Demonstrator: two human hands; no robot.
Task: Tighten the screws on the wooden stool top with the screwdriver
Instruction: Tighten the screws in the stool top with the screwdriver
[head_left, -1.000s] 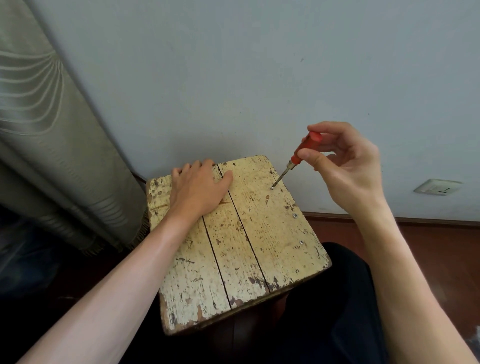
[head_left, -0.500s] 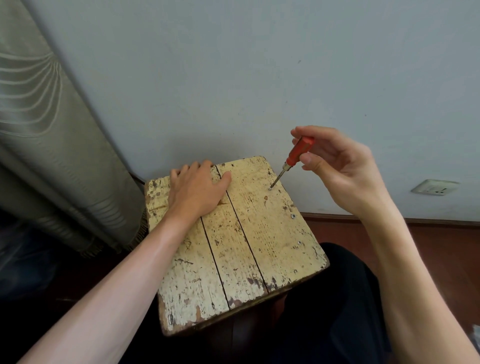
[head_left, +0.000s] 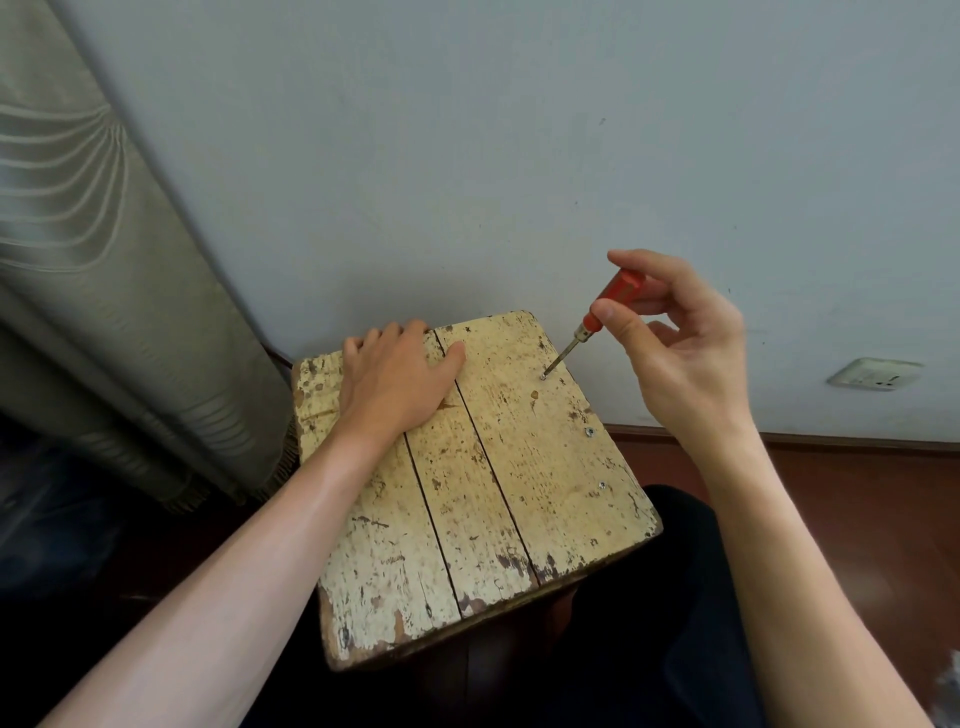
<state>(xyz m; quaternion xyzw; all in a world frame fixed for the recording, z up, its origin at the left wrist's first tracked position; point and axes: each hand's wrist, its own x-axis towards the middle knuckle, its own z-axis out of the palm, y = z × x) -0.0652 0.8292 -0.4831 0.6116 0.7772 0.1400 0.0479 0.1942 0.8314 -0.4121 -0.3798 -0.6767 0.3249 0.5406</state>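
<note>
The wooden stool top (head_left: 493, 467) is made of three planks with worn cream paint. My left hand (head_left: 395, 379) lies flat on its far left part, fingers straight, pressing down. My right hand (head_left: 675, 348) pinches the red handle of a small screwdriver (head_left: 597, 317) between thumb and fingers. The shaft slants down to the left, and its tip sits on a screw (head_left: 542, 376) near the far right edge. Two more screws (head_left: 589, 431) (head_left: 602, 485) show along the right plank's edge.
A pale wall stands right behind the stool, with a socket plate (head_left: 872, 374) low on the right. A grey-green curtain (head_left: 104, 291) hangs at the left, close to the stool's corner. Dark trousers (head_left: 675, 597) and reddish floor lie below right.
My right hand's fingers have shifted round the red handle, turning it, while the tip stays on the same far screw. My left hand has stayed flat on the stool top.
</note>
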